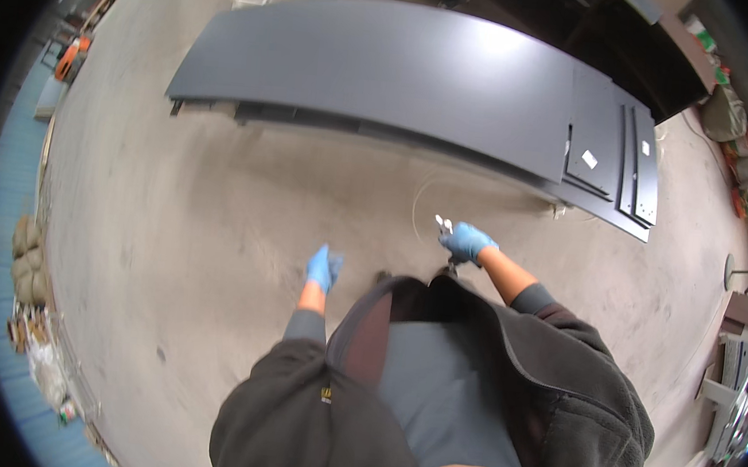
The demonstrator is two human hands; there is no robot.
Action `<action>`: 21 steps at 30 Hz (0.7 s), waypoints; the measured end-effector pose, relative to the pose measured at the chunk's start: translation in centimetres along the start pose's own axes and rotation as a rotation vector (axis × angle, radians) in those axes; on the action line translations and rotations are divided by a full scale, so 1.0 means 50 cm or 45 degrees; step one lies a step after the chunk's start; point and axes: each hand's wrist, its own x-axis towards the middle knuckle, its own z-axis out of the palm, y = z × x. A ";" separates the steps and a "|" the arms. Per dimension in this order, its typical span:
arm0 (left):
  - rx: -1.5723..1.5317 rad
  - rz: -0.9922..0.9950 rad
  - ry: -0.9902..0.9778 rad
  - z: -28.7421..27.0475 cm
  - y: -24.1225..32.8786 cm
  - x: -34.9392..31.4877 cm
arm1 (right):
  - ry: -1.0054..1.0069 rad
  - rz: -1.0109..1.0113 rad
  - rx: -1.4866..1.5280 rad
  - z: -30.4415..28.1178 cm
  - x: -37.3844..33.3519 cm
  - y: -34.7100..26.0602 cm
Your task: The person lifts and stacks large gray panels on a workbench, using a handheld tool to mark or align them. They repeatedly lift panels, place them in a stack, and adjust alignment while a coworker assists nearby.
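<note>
Blue gloves (471, 241) accompany a dark jacket (300, 414) over a grey shirt (448, 382)

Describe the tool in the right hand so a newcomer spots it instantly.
Find the long, flat, dark grey panel across the top of the view. Below its right half is the blue-gloved right hand, gripping a small silver-and-dark handheld tool. The tool's bright, pale tips poke out, standing apart from the hand's plain blue.

Before you, a long dark-grey sheet panel (361, 72), a squarish plate (591, 106) and narrow strips (644, 181) lying flat toward its right end, white labels (589, 159) on them, scuffed concrete floor (215, 220) around your feet.
</note>
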 end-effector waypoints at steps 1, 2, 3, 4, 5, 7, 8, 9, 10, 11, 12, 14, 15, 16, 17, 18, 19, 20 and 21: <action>0.048 -0.108 0.015 -0.064 -0.017 0.012 | 0.002 0.136 0.118 0.011 0.005 0.012; 0.011 -0.112 0.057 -0.109 -0.037 0.025 | -0.008 0.129 0.069 0.025 0.006 0.027; -0.027 -0.177 0.168 -0.160 -0.055 0.036 | -0.087 0.077 0.049 0.039 0.011 0.036; 0.001 -0.189 0.219 -0.209 -0.078 0.044 | -0.127 0.104 0.098 0.058 0.013 0.045; 0.042 -0.176 0.249 -0.253 -0.095 0.056 | -0.091 0.083 0.175 0.077 0.018 0.048; 0.169 -0.133 0.292 -0.331 -0.128 0.082 | -0.067 0.116 0.291 0.124 0.024 0.047; 0.239 -0.113 0.300 -0.358 -0.140 0.098 | -0.077 0.165 0.340 0.147 0.027 0.041; 0.300 -0.094 0.301 -0.382 -0.146 0.111 | -0.089 0.150 0.281 0.167 0.029 0.035; 0.328 -0.073 0.279 -0.393 -0.148 0.125 | -0.065 0.184 0.192 0.185 0.029 0.028; 0.315 -0.098 0.232 -0.397 -0.141 0.138 | -0.055 0.171 0.215 0.200 0.030 0.020; 0.304 -0.122 0.185 -0.392 -0.131 0.149 | 0.014 0.152 0.178 0.215 0.029 0.014; 0.345 -0.028 0.129 -0.365 -0.101 0.159 | -0.045 0.157 0.156 0.234 0.031 0.007; 0.440 0.024 0.166 -0.342 -0.081 0.160 | -0.050 0.145 0.124 0.238 0.034 0.007; 0.436 0.026 0.115 -0.317 -0.061 0.158 | -0.035 0.075 0.038 0.245 0.039 0.006; 0.381 0.047 0.034 -0.293 -0.041 0.153 | -0.026 0.048 0.000 0.249 0.043 0.010; 0.395 0.028 -0.039 -0.273 -0.022 0.146 | -0.011 0.036 -0.039 0.254 0.051 0.011; 0.376 0.005 -0.094 -0.252 -0.005 0.142 | 0.001 0.041 -0.019 0.259 0.057 0.016; 0.410 0.098 -0.094 -0.230 0.004 0.134 | -0.030 0.077 0.051 0.264 0.066 0.018; 0.462 0.040 -0.188 -0.222 0.021 0.130 | -0.029 0.112 0.114 0.269 0.073 0.022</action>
